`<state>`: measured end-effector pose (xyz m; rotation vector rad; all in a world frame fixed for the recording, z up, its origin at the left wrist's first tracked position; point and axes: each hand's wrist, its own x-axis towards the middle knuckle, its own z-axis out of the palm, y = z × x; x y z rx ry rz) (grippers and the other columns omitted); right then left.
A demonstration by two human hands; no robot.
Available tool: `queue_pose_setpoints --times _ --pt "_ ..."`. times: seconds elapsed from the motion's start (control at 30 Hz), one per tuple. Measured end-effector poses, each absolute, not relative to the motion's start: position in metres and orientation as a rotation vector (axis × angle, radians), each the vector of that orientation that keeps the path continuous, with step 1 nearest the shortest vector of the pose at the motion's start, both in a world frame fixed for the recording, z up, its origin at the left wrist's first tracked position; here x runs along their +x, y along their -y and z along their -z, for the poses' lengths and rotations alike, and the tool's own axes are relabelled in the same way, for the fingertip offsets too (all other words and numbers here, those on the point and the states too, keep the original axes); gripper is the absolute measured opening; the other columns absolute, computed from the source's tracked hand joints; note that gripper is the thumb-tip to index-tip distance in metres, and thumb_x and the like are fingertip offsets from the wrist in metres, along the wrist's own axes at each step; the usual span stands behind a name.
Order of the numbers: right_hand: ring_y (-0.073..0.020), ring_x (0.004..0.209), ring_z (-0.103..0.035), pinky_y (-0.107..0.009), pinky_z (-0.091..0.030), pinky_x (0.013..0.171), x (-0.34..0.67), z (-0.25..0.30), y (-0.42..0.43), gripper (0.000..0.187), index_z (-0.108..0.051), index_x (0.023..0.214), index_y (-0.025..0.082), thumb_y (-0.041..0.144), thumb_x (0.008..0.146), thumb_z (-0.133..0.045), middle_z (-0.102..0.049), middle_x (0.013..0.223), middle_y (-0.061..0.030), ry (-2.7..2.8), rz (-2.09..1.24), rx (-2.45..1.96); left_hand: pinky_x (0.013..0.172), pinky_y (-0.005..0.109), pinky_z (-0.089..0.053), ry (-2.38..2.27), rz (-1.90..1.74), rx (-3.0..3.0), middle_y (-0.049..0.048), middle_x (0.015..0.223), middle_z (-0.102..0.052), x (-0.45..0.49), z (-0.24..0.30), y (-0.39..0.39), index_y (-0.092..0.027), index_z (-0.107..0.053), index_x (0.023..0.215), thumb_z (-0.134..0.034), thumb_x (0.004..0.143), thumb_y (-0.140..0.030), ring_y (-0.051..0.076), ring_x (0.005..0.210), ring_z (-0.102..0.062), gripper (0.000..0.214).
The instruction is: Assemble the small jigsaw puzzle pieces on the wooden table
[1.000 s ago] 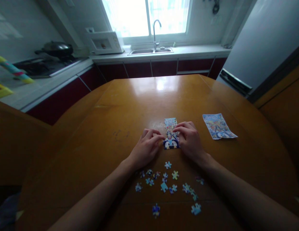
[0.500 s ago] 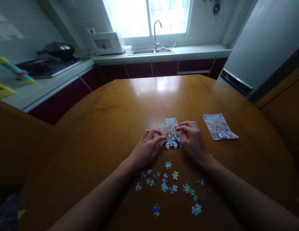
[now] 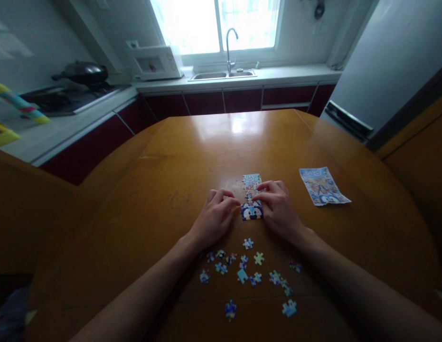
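A partly assembled jigsaw puzzle [image 3: 252, 212] lies flat on the wooden table, a blue cartoon face along its near edge. At its left edge my left hand [image 3: 216, 214] is closed, with bent fingers, the tips against the border. My right hand [image 3: 279, 206] curls over the right side, fingertips on the pieces and covering part of the picture. Whether a loose piece sits under those right fingertips cannot be made out. Several loose puzzle pieces [image 3: 242, 276] are scattered nearer to me, between my forearms.
A creased picture sheet [image 3: 324, 186] lies to the right on the wooden table [image 3: 192, 156]. Beyond the table are a counter with a sink [image 3: 208, 76], a microwave [image 3: 155, 63] and a pan [image 3: 81, 72] on the stove. A fridge [image 3: 391, 61] stands at right.
My right hand has shifted slightly left, its fingers reaching further over the puzzle. My left hand stays nearly where it was. The whole view has moved a little.
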<state>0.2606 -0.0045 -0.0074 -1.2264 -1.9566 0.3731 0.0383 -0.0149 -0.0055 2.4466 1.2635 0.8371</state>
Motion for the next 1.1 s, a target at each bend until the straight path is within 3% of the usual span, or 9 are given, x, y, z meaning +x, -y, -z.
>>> queue_pose_setpoints --times 0.17,0.33,0.9,1.1 --pt "-0.0308 0.115 -0.05 -0.051 -0.041 0.092 0.257 0.007 0.01 0.033 -0.08 0.094 0.029 0.006 0.085 -0.058 -0.065 0.12 -0.0087 2.137 -0.35 -1.21 0.096 0.049 -0.05 -1.222 -0.829 2.471 0.0075 0.115 -0.056 0.037 0.007 0.015 -0.025 -0.07 0.108 -0.056 0.09 -0.004 0.025 0.106 -0.046 0.03" --pt "-0.0311 0.121 -0.047 -0.05 -0.04 0.096 0.255 0.007 0.013 0.035 -0.079 0.099 0.031 0.007 0.087 -0.057 -0.062 0.129 -0.0079 2.222 -0.332 -1.234 0.095 0.048 -0.05 -1.228 -0.803 2.501 0.007 0.117 -0.055 0.036 0.01 0.015 -0.029 -0.073 0.109 -0.058 0.094 -0.012 0.025 0.107 -0.044 0.027" --pt "-0.0318 0.121 -0.047 -0.051 -0.038 0.096 0.251 0.008 0.015 0.038 -0.074 0.102 0.024 0.001 0.086 -0.05 -0.062 0.125 -0.011 2.202 -0.422 -1.26 0.099 0.045 -0.046 -1.224 -0.775 2.502 0.0054 0.116 -0.054 0.037 0.009 0.016 -0.028 -0.067 0.114 -0.054 0.088 -0.001 0.024 0.107 -0.045 0.04" --pt "-0.0301 0.116 -0.049 -0.048 -0.039 0.095 0.247 -0.009 0.028 0.018 -0.073 0.095 0.023 0.011 0.088 -0.061 -0.064 0.117 -0.0099 2.137 -0.404 -1.124 0.097 0.043 -0.044 -1.369 -0.966 2.321 0.0045 0.107 -0.056 0.038 0.005 0.014 -0.022 -0.065 0.105 -0.05 0.083 0.005 0.023 0.106 -0.047 0.038"
